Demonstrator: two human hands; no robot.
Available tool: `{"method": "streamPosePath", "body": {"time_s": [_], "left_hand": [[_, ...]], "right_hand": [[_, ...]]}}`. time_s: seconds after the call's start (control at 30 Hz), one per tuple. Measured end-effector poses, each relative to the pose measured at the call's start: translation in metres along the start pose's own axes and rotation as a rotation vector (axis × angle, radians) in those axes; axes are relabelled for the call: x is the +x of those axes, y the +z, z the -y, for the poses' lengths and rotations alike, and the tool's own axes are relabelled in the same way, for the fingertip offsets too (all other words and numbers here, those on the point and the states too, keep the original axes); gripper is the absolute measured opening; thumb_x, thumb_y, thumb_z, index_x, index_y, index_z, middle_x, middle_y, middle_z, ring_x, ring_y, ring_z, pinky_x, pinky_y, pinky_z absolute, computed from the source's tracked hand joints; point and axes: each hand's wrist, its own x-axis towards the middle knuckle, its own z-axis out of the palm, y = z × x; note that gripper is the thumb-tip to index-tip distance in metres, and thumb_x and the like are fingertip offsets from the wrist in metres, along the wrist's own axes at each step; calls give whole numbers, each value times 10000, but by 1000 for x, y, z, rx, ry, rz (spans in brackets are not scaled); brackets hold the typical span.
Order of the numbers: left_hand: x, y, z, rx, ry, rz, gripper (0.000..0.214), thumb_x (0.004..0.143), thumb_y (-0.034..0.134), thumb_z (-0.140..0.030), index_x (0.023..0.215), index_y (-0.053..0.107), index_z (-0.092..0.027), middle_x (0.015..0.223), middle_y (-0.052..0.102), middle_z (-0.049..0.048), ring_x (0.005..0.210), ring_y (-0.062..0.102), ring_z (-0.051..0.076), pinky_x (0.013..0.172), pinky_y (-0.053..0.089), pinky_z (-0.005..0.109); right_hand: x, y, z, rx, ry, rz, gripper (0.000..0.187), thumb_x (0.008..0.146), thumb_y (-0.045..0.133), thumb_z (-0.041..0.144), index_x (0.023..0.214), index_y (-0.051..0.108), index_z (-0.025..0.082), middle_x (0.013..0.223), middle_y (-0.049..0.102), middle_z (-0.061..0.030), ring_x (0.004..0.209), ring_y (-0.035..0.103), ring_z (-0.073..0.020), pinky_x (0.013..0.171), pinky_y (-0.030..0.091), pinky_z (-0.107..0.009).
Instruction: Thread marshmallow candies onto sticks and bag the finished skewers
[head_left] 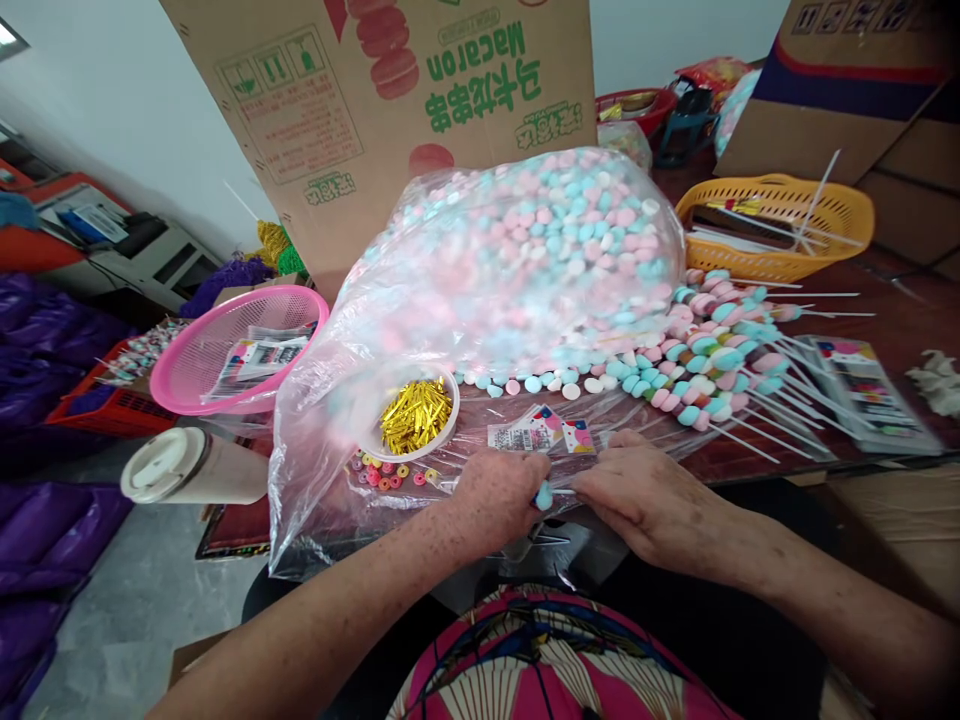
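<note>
Close in front of my body, my left hand is closed around a blue marshmallow that pokes out past its fingers. A short length of white stick runs from the marshmallow to my right hand, whose fingers pinch it. Anything else inside either fist is hidden. Just beyond the hands lie small printed labels or packets. A large clear plastic bag full of pink, blue and white marshmallows lies behind them. To its right is a pile of marshmallow skewers on white sticks.
A white bowl holds gold twist ties, with colourful candy rings beside it. Left are a pink basket and a lidded paper cup. Right are a yellow basket and printed plastic packets. A cardboard box stands behind.
</note>
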Motion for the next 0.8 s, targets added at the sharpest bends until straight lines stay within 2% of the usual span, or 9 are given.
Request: {"method": "streamPosePath", "body": {"time_s": [0.07, 0.13, 0.23, 0.27, 0.3, 0.37, 0.47, 0.63, 0.8], "left_hand": [[4, 3, -4, -21, 10, 14, 288, 840, 473, -392, 931, 610, -156, 892, 687, 108, 817, 638, 267, 717, 470, 360], [4, 2, -1, -120, 32, 25, 325, 821, 521, -408, 1003, 594, -149, 924, 682, 109, 840, 631, 264, 730, 466, 357], [-1, -7, 15, -391, 85, 46, 686, 698, 668, -480, 1263, 438, -167, 980, 662, 77, 859, 612, 234, 708, 456, 305], [-4, -11, 23, -452, 103, 68, 771, 656, 701, -496, 1294, 406, -178, 976, 654, 60, 848, 604, 221, 689, 448, 286], [-6, -13, 29, -472, 111, 104, 744, 638, 715, -489, 1260, 445, -185, 942, 648, 41, 823, 597, 211, 662, 435, 268], [-9, -16, 39, -459, 101, 197, 499, 651, 711, -427, 1066, 579, -184, 818, 627, 3, 743, 579, 184, 598, 395, 240], [-8, -11, 37, -478, 75, 261, 280, 673, 693, -351, 882, 620, -180, 703, 592, -28, 662, 555, 154, 549, 355, 219], [0, -5, 20, -526, 58, 224, 285, 666, 693, -347, 891, 629, -183, 722, 608, -26, 664, 559, 154, 564, 369, 222], [0, -4, 20, -683, 60, 147, 389, 688, 686, -368, 1028, 619, -191, 886, 664, -4, 801, 584, 174, 700, 425, 243]], "right_hand": [[5, 6, 2, -20, 3, -16, 214, 821, 446, 114, 645, 558, 162, 595, 598, -23, 578, 478, -158, 639, 229, -319], [7, 11, 2, -35, 7, -25, 173, 800, 485, 122, 649, 559, 159, 608, 610, -23, 594, 489, -163, 641, 226, -321], [3, 10, -5, -25, 6, -44, 168, 801, 500, 119, 648, 556, 161, 617, 611, -19, 613, 499, -157, 650, 234, -313], [1, 7, -8, -14, 4, -53, 183, 813, 487, 116, 649, 556, 163, 619, 607, -18, 613, 498, -154, 650, 239, -307], [-2, 3, -10, -2, 2, -63, 199, 828, 471, 115, 656, 558, 164, 622, 602, -20, 614, 496, -152, 648, 245, -301], [-5, -5, -13, 16, -5, -76, 222, 854, 440, 119, 678, 567, 164, 630, 592, -24, 624, 495, -156, 648, 257, -294], [-4, -11, -11, 32, -22, -47, 230, 865, 433, 128, 684, 569, 165, 632, 590, -24, 626, 496, -162, 653, 269, -298], [4, -4, -4, 73, -35, -4, 253, 867, 431, 134, 651, 557, 167, 608, 595, -19, 597, 499, -151, 664, 303, -300], [1, -5, -15, 244, 96, -130, 209, 915, 417, 226, 924, 620, 178, 815, 662, -53, 759, 572, -168, 703, 372, -273]]}}
